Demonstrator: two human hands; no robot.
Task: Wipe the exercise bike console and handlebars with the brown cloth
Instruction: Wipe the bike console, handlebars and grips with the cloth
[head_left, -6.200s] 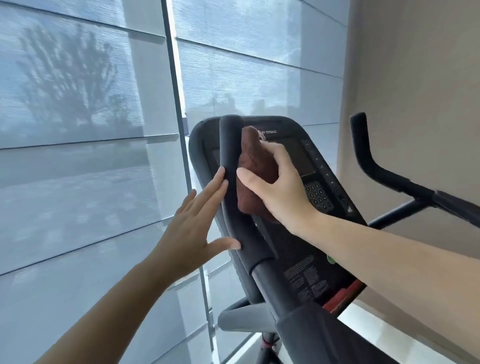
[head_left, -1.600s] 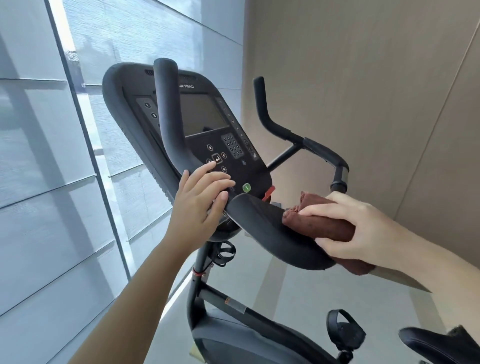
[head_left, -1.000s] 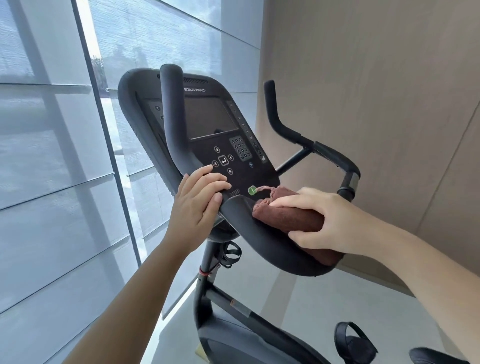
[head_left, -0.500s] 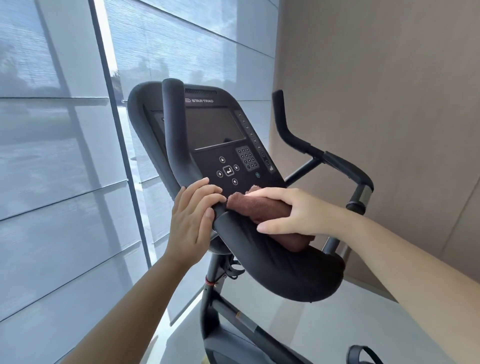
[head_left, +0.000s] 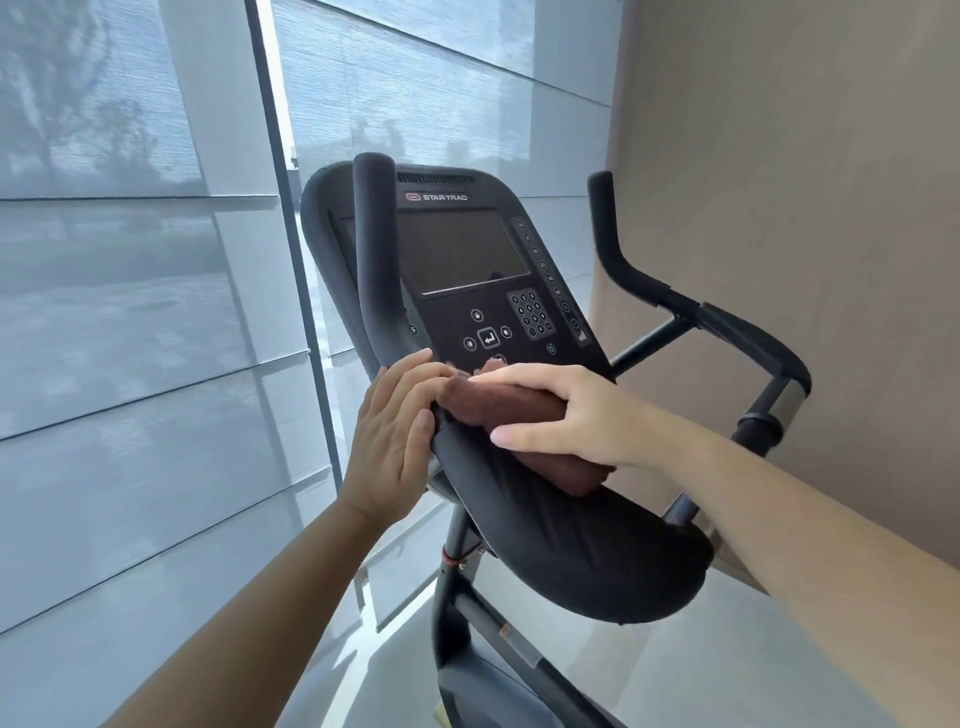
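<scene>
The black exercise bike console (head_left: 462, 249) faces me with its dark screen and keypad. The left handlebar (head_left: 376, 249) rises in front of it and widens into a padded armrest (head_left: 582, 551) toward me. My right hand (head_left: 566, 415) grips the folded brown cloth (head_left: 498, 410) and presses it on the top of the armrest, just below the console. My left hand (head_left: 395, 441) rests on the handlebar's bend with fingers loosely wrapped, touching the cloth's end. The right handlebar (head_left: 649, 291) stands free at the right.
Large shaded windows (head_left: 130, 312) fill the left side, with a vertical frame post (head_left: 291, 260) close behind the bike. A beige wall (head_left: 805, 182) runs along the right. The bike's post and frame (head_left: 457, 597) descend to the pale floor below.
My right hand has slid the cloth up the armrest from its near end to the bend by my left hand. The left hand has stayed on the handlebar.
</scene>
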